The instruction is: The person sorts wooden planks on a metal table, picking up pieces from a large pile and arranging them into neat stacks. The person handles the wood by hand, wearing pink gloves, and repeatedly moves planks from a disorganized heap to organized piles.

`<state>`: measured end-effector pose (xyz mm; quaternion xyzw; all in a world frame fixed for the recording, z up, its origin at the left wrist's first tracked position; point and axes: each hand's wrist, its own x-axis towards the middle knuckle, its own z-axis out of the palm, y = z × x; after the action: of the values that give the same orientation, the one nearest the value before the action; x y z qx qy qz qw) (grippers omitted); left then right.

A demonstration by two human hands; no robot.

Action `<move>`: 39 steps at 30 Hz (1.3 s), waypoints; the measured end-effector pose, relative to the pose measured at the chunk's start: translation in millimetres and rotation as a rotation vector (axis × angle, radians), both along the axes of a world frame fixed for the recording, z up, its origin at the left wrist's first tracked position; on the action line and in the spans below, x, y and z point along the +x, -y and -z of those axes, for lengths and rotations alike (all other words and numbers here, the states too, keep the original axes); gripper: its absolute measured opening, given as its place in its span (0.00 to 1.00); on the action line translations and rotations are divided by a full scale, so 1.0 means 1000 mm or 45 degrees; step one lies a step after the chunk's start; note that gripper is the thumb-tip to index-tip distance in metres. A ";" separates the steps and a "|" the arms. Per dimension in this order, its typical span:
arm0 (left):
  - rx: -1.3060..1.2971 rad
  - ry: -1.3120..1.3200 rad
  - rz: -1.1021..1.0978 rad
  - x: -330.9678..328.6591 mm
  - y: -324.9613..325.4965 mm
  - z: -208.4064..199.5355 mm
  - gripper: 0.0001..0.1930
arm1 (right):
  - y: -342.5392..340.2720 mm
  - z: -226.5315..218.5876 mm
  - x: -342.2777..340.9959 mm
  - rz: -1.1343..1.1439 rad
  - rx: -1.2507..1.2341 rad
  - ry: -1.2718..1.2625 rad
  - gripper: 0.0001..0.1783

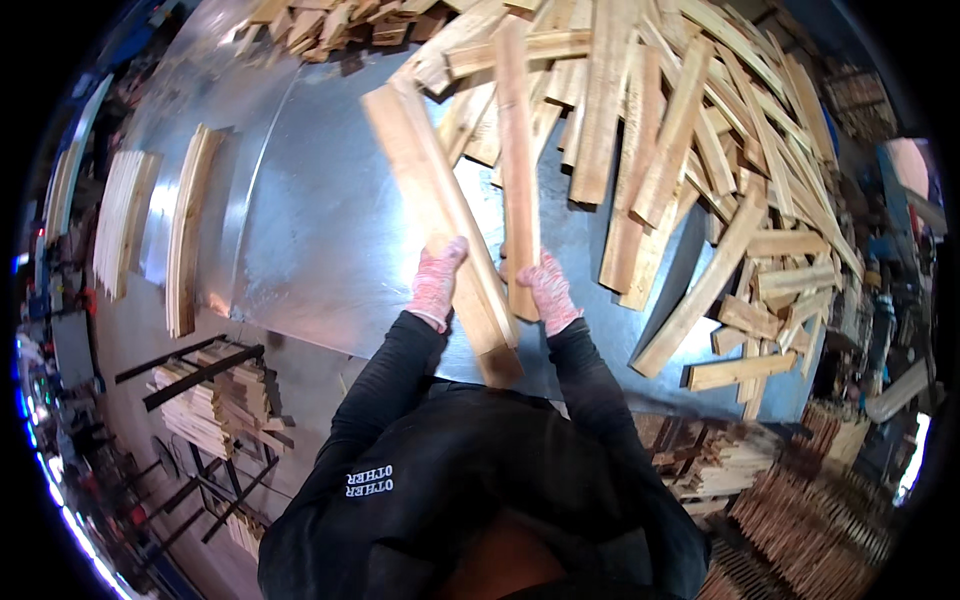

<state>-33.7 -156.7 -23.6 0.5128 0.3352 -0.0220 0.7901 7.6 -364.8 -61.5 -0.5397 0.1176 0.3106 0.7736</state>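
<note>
My left hand, in a pink knitted glove, is closed on the left edge of some wooden boards. At least two of them lie together, slanting from the upper left down toward my body. My right hand, gloved the same way, grips the near end of a single long wooden board, which points away from me over the metal table. The fingers under the boards are hidden on both hands.
A loose heap of boards covers the table's right and far side. Shorter pieces pile at the far left. Stacked boards stand left, beside another small stack. Below the table's left edge, a dark metal rack holds more wood.
</note>
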 end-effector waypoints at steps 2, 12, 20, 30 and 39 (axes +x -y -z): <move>0.194 -0.066 0.046 0.002 -0.002 0.002 0.35 | -0.029 -0.024 -0.003 -0.276 -0.403 0.158 0.43; 0.468 -0.174 -0.301 -0.030 -0.095 -0.016 0.32 | -0.120 -0.055 0.005 -0.547 -0.043 0.265 0.37; 0.753 -0.532 -0.140 -0.023 -0.211 -0.031 0.35 | -0.284 -0.093 0.194 -0.645 -0.530 1.405 0.20; 0.461 -0.389 -0.078 0.001 -0.241 0.015 0.39 | -0.478 -0.153 0.367 -0.047 -0.176 0.913 0.31; 0.451 -0.170 -0.181 -0.008 -0.274 -0.003 0.28 | -0.283 -0.055 -0.016 -1.067 -1.678 1.018 0.55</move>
<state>-41.4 117.1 -20.3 0.6161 0.4208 0.0592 0.6632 -8.2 -81.8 -6.5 -0.9438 -0.2148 0.2257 0.1100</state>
